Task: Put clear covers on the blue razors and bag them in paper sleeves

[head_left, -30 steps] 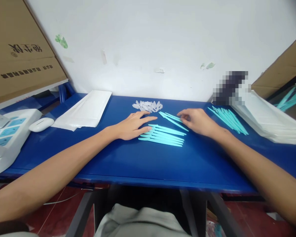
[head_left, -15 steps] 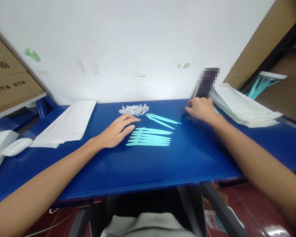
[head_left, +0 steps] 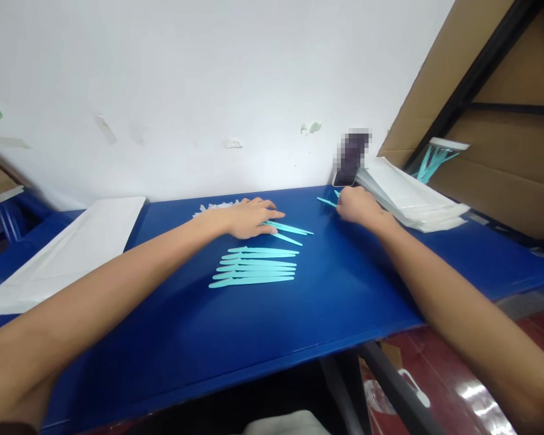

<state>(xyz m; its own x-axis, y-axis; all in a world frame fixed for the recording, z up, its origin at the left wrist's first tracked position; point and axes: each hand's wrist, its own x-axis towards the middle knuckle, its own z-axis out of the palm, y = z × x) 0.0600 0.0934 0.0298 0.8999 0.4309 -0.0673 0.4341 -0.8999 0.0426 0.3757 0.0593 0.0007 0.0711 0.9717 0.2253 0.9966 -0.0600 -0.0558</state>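
Note:
Several turquoise sticks (head_left: 258, 264) lie side by side in a row on the blue table (head_left: 199, 338). Behind them, a few more turquoise sticks (head_left: 292, 228) lie at a slant, and my left hand (head_left: 252, 217) rests over their left ends with its fingers spread. Small whitish pieces (head_left: 213, 208) form a pile, partly hidden by that hand. My right hand (head_left: 356, 205) is closed farther right, with turquoise sticks (head_left: 327, 201) sticking out at its fingertips.
A dark phone (head_left: 351, 160), partly pixelated, leans on the wall behind my right hand. White flat bags are stacked at the right (head_left: 412, 196) and at the left (head_left: 86, 241). A clear bag of turquoise sticks (head_left: 435, 162) is by the cardboard at the far right.
The view has turned to the right. My left hand has moved right, onto the slanted sticks. Turquoise sticks now show at my right hand's fingertips.

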